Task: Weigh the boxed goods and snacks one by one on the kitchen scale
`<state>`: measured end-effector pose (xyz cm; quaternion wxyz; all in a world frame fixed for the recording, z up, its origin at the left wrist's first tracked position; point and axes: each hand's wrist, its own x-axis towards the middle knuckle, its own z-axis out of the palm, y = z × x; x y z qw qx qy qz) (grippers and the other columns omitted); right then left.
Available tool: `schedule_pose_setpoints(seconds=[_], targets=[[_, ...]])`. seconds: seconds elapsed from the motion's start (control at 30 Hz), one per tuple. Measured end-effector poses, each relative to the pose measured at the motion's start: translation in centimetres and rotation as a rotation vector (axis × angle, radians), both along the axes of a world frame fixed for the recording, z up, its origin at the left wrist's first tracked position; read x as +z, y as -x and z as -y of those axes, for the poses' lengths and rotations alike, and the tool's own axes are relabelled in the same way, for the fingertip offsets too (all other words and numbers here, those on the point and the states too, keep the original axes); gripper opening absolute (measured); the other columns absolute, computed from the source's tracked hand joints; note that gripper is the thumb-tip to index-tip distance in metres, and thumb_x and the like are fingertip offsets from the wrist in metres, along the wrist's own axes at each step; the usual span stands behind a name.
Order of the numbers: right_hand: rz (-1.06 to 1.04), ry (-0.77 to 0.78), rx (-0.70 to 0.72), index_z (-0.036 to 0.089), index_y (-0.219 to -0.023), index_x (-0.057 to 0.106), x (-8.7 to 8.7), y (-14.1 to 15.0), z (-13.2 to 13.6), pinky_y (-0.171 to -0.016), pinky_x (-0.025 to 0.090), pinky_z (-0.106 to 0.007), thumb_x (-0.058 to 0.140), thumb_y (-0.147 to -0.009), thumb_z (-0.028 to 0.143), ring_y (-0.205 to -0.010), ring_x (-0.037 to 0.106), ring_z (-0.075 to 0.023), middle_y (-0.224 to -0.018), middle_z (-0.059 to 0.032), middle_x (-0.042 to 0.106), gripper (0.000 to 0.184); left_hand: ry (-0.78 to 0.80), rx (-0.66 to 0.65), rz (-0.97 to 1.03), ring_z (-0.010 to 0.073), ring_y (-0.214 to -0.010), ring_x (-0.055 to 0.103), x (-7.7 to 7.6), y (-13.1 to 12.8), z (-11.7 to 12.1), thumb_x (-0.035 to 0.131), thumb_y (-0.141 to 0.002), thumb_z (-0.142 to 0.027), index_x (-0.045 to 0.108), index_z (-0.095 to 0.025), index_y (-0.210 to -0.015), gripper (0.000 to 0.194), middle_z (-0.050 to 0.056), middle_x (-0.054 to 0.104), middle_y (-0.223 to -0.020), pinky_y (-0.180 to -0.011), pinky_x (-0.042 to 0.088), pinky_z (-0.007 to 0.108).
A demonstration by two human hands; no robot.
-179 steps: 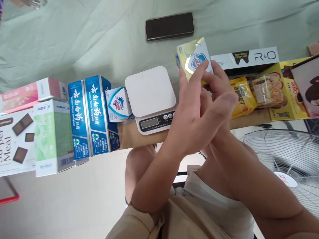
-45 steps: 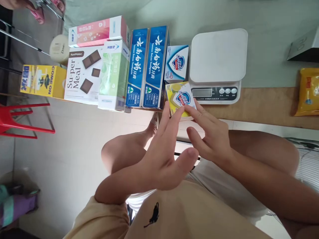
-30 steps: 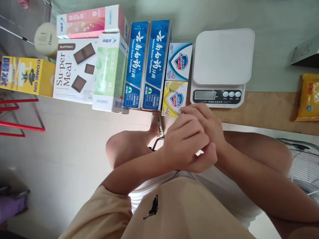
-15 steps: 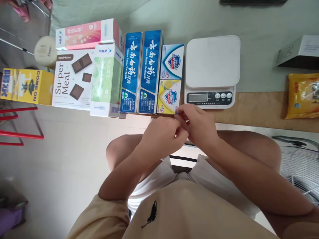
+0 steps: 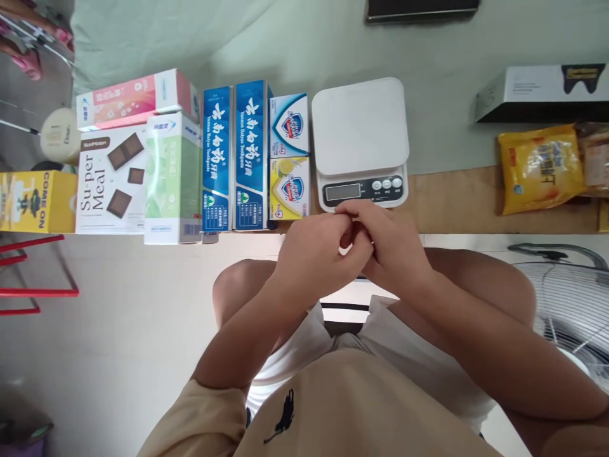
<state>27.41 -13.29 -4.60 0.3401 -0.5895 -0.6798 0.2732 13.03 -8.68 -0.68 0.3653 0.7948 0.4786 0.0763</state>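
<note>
My left hand (image 5: 321, 254) and my right hand (image 5: 392, 244) meet at the table's front edge, just below the kitchen scale (image 5: 360, 127). Both are closed, with curled fingers touching, and no object shows in them. The white scale has a flat platform and a dark display with several buttons. Left of it, a yellow Safeguard soap box (image 5: 289, 190) lies directly below a blue-and-white Safeguard soap box (image 5: 289, 125). Two blue toothpaste boxes (image 5: 250, 152) stand side by side against the soap boxes' left.
Further left are a green-and-white box (image 5: 166, 174), a pink box (image 5: 126, 98), a Su-per Meal box (image 5: 111, 178), a yellow carton (image 5: 35, 203) and a Dove container (image 5: 61, 134). A yellow snack packet (image 5: 542, 168), an R&O-style charcoal box (image 5: 547, 89), a phone (image 5: 421, 9) and a fan (image 5: 571, 311) are rightward.
The yellow soap box, earlier held above the table, was set below the blue-and-white one and let go. My open hands then drew back and closed together. The view has shifted.
</note>
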Motion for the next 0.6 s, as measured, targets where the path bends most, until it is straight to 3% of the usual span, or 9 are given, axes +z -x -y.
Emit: schedule_pose_setpoints(seconds=[0.2, 0.3, 0.37, 0.47, 0.6], targets=[[0.103, -0.127, -0.252, 0.023, -0.114, 0.066, -0.6, -6.0, 2.3, -0.068, 0.055, -0.033, 0.053, -0.087, 0.017, -0.077, 0.072, -0.0195, -0.086, -0.0021, 0.077, 0.031, 0.069, -0.096, 0.379, 0.0155, -0.069, 0.051, -2.7, -6.5, 0.7, 0.050, -0.094, -0.037, 0.039, -0.023, -0.072, 0.028, 0.001, 0.056, -0.071, -0.065, 0.041, 0.032], [0.213, -0.247, -0.491, 0.025, -0.109, 0.065, -1.3, -9.1, 3.0, -0.092, 0.059, -0.045, 0.053, -0.092, 0.019, -0.105, 0.073, -0.0265, -0.109, -0.0103, 0.076, 0.022, 0.270, -0.104, 0.539, 0.0185, -0.087, 0.059, -4.0, -9.9, 1.2, 0.052, -0.095, -0.042, 0.046, -0.023, -0.087, 0.022, 0.006, 0.062, -0.094, -0.074, 0.053, 0.034], [0.271, -0.234, -0.656, 0.023, -0.112, 0.065, -1.7, -11.0, 3.1, -0.112, 0.052, -0.056, 0.058, -0.091, 0.022, -0.131, 0.065, -0.0336, -0.130, -0.0177, 0.068, 0.022, 0.431, -0.128, 0.595, 0.0236, -0.111, 0.065, -4.8, -11.9, 1.4, 0.052, -0.097, -0.046, 0.052, -0.021, -0.110, 0.028, 0.014, 0.066, -0.124, -0.090, 0.060, 0.039], [0.300, -0.138, -0.811, 0.018, -0.123, 0.063, -1.9, -13.2, 3.0, -0.123, 0.040, -0.063, 0.063, -0.089, 0.027, -0.153, 0.047, -0.0409, -0.151, -0.0255, 0.051, 0.035, 0.515, -0.186, 0.657, 0.0303, -0.151, 0.052, -5.7, -14.1, 1.6, 0.051, -0.100, -0.050, 0.046, -0.020, -0.140, 0.051, 0.018, 0.049, -0.162, -0.121, 0.053, 0.050], [0.294, -0.015, -0.794, 0.016, -0.127, 0.064, -1.5, -14.4, 2.8, -0.120, 0.043, -0.066, 0.063, -0.090, 0.030, -0.151, 0.052, -0.0415, -0.157, -0.0285, 0.051, 0.040, 0.434, -0.242, 0.666, 0.0290, -0.164, 0.039, -6.8, -16.0, 1.3, 0.049, -0.105, -0.048, 0.037, -0.025, -0.155, 0.057, 0.012, 0.035, -0.176, -0.132, 0.044, 0.049]])
